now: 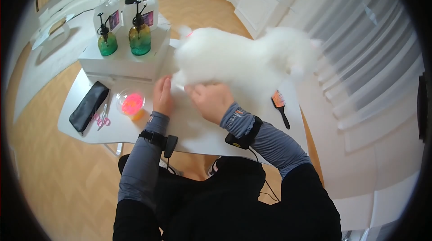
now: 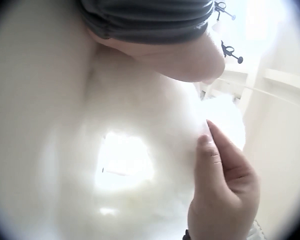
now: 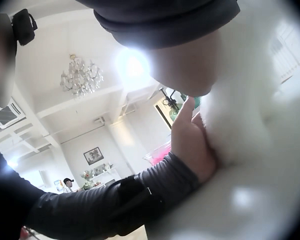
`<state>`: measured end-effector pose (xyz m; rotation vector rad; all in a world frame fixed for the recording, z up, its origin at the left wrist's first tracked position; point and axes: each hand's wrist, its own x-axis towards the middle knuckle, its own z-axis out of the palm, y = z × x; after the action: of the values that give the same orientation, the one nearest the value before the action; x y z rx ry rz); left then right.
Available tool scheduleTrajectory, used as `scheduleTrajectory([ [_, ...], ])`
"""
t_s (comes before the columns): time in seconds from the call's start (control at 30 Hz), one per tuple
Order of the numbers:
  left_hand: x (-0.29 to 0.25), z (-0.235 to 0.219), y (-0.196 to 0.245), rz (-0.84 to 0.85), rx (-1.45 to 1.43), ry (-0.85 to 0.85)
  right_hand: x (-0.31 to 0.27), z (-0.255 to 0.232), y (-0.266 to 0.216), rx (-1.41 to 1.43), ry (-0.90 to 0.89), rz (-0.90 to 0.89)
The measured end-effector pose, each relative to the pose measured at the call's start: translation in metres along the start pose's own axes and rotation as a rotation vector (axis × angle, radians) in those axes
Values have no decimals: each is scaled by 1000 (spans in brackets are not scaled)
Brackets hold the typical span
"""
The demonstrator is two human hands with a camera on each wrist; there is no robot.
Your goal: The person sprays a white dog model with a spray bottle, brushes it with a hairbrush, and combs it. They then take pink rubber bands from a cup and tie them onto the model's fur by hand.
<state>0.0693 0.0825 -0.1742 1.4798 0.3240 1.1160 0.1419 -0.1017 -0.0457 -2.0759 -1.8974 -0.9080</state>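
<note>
A white fluffy dog (image 1: 220, 56) is on the table, slightly blurred at its right end. At its lower left, my left hand (image 1: 163, 97) holds the furry leg (image 1: 179, 79); in the right wrist view the left hand (image 3: 191, 145) lies against the white fur (image 3: 235, 120), some fingers hidden. My right hand (image 1: 212, 101) is just to the right, fingers curled. Thumb and forefinger of the right hand (image 2: 224, 185) pinch at the fur's edge in the left wrist view.
Left of the hands are a clear cup with pink contents (image 1: 132, 104), pink-handled scissors (image 1: 103, 120) and a black case (image 1: 89, 106). Spray bottles (image 1: 140, 39) and white jugs (image 1: 108, 13) stand on a white box (image 1: 119, 65). A brush (image 1: 281, 108) lies at the right.
</note>
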Motion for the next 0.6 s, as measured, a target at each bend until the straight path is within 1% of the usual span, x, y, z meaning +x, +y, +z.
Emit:
scheduleTrajectory([
  [0.07, -1, 3, 8, -18, -67, 40, -4, -17, 7, 96, -44, -107],
  [0.1, 0, 3, 9, -13, -78, 23, -5, -30, 9, 79, -42, -94],
  [0.17, 7, 4, 8, 61, -40, 129, -3, -61, 15, 19, 128, 53],
  [0.2, 10, 6, 25, 114, 32, 130, -3, -71, 21, 4, 127, 62],
  [0.23, 13, 10, 38, 113, 21, 119, -2, -78, 30, -59, 185, 162],
  [0.27, 17, 16, 48, 189, -17, 114, -1, -83, 37, -121, 241, 261],
  [0.3, 19, 22, 51, 264, -53, 109, -1, -81, 44, -130, 235, 269],
  [0.33, 22, 26, 50, 289, -52, 100, -2, -77, 53, -185, 266, 390],
  [0.37, 24, 27, 41, 290, -60, 94, -3, -73, 59, -241, 301, 509],
  [0.4, 24, 28, 27, 276, -59, 66, -9, -73, 63, -250, 302, 512],
  [0.43, 25, 26, 14, 262, -58, 43, -18, -74, 68, -270, 318, 573],
  [0.47, 27, 24, 11, 264, -67, 47, -24, -74, 72, -291, 334, 629],
  [0.5, 26, 23, 7, 186, -95, 14, -31, -72, 75, -298, 330, 624],
  [0.53, 22, 22, 3, 102, -124, -21, -40, -70, 76, -302, 279, 653],
  [0.57, 20, 18, -1, 91, -132, -24, -49, -68, 75, -304, 226, 685],
  [0.6, 20, 15, -5, 37, -98, -87, -58, -63, 73, -312, 219, 687],
])
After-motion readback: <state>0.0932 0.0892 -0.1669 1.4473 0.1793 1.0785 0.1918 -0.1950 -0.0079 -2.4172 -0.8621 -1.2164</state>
